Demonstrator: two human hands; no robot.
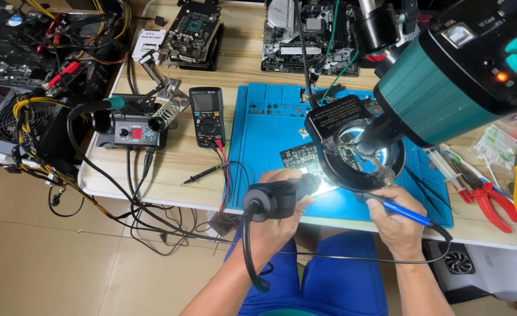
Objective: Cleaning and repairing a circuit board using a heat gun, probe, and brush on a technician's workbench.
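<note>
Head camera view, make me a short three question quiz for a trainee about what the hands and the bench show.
1. True or false: the left hand grips a black hot-air handle whose nozzle points toward the lit spot under the ring light.
2. Multiple choice: what does the right hand hold? A) red pliers B) a blue-handled soldering iron C) a multimeter probe
3. Fill in: the circuit board lies on a ____ work mat.

Key
1. True.
2. B; the red pliers lie on the table to the right, untouched.
3. Blue.
</note>
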